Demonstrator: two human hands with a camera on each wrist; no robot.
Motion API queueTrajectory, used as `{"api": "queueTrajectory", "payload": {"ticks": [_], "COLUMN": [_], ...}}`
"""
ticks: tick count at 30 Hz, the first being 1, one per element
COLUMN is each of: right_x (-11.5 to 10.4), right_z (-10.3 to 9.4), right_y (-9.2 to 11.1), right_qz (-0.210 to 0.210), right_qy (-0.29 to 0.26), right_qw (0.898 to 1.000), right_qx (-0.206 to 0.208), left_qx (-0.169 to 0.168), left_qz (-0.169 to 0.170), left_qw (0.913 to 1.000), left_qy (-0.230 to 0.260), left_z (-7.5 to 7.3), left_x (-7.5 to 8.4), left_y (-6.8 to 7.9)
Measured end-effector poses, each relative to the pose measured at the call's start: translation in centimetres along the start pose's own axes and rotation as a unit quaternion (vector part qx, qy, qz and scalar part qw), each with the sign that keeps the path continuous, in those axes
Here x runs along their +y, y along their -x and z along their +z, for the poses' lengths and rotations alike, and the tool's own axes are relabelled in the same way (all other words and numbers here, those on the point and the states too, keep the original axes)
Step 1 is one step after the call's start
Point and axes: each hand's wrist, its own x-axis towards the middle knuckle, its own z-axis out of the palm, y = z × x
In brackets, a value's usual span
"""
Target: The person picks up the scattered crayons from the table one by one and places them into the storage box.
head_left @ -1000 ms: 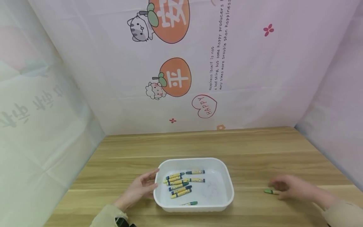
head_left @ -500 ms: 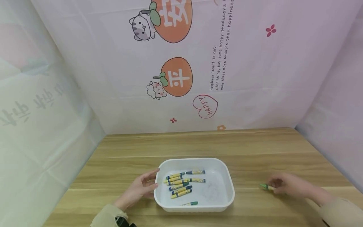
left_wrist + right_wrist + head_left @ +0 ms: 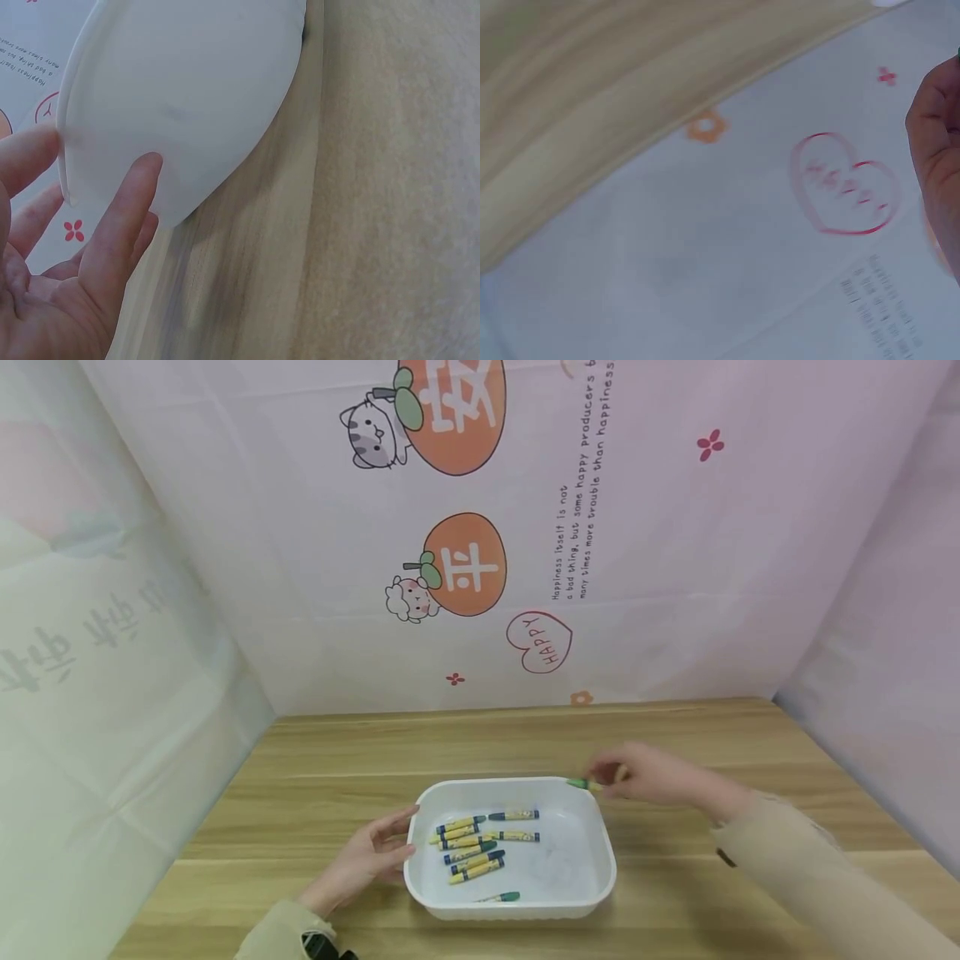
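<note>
In the head view, a white plastic container (image 3: 540, 912) sits on the table with several yellow-wrapped crayons (image 3: 478, 870) lying in it, most toward its left side. My left hand (image 3: 365, 862) rests its extended fingertips against the container's left side. The left wrist view shows those fingers (image 3: 124, 202) touching the outer wall (image 3: 187, 112). My right hand (image 3: 641, 777) pinches a green crayon (image 3: 578, 783) between fingers and thumb, its tip overlapping the container's back right corner. Only the edge of the right hand (image 3: 937, 142) shows in the right wrist view.
The wood-grain table (image 3: 330, 760) ends at a printed white cloth (image 3: 637, 635) hanging behind it. More cloth hangs at the left (image 3: 135, 693) and right sides.
My right hand has picked the green crayon up from the table at the right and carried it left and back to the container's corner. My left hand has stayed at the container's side.
</note>
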Motion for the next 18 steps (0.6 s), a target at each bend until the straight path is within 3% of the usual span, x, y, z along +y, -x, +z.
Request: {"api": "queueTrajectory", "payload": {"ticks": [10, 18], "right_x": [-8.6, -10.1], "right_z": [2.6, 7.6], "right_y": [-7.5, -10.2], "right_qz": [-0.048, -0.037], "right_qy": [0.044, 0.087], "right_qw": [0.993, 0.977], "right_qx": [-0.099, -0.188], "left_qx": [-0.001, -0.006], "left_qz": [0.001, 0.002], "left_qw": [1.0000, 0.9999], "left_qy": [0.001, 0.010], "left_z": [-0.1, -0.2], "left_x": [0.0, -0.2], "left_y": [0.0, -0.1]}}
